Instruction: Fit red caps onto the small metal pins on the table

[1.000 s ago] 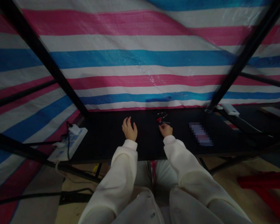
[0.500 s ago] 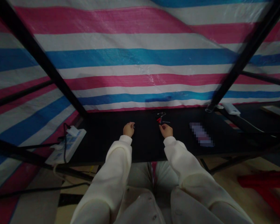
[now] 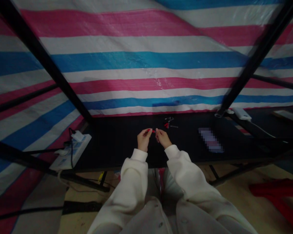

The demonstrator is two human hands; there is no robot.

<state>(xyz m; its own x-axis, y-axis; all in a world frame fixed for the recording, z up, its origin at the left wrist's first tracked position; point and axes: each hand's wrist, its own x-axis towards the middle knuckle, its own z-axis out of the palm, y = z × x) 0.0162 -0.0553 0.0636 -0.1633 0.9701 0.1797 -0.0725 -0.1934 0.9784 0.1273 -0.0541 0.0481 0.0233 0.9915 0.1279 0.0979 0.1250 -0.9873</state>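
Above the black tabletop (image 3: 117, 152): one small red piece (image 3: 153, 131), held between two bare hands, the left hand (image 3: 143, 139) with fingers pinched on its left end, the right hand (image 3: 163, 138) with fingers closed at the opposite end, their exact grip too small to tell. Beyond the right hand lay a cluster of small red and metallic parts (image 3: 168, 124); farther right, one phone (image 3: 210, 140), blurred; far left, one white power strip (image 3: 75, 152).
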